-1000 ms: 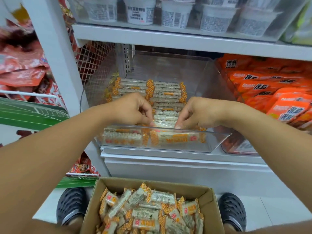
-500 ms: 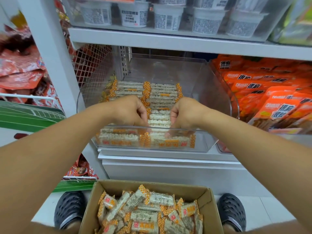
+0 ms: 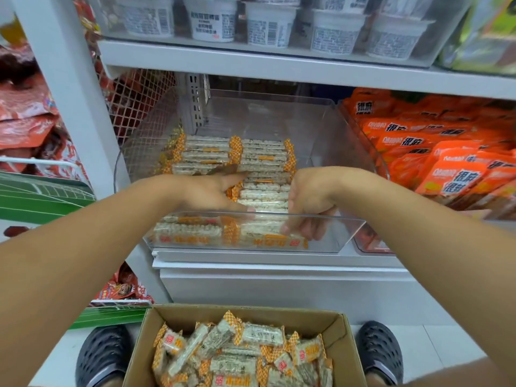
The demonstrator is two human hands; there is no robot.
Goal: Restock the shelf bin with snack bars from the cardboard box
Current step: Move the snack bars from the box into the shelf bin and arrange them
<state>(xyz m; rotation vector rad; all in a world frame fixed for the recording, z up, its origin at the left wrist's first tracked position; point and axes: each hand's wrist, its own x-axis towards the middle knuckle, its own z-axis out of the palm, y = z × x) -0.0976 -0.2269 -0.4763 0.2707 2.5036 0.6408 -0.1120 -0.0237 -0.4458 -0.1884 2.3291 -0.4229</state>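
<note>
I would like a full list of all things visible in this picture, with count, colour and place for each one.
clear bin: one, transparent, middle shelf.
snack bars: many, white with orange ends, in rows inside the bin.
cardboard box: one, brown, on floor, holding loose bars.
orange packets: many, right bin.
white cups: several, upper shelf.
red packets: many, left.
shoes: two, black, beside the box.
left hand: flat on the bars.
right hand: fingers reaching down at the front bars.
</note>
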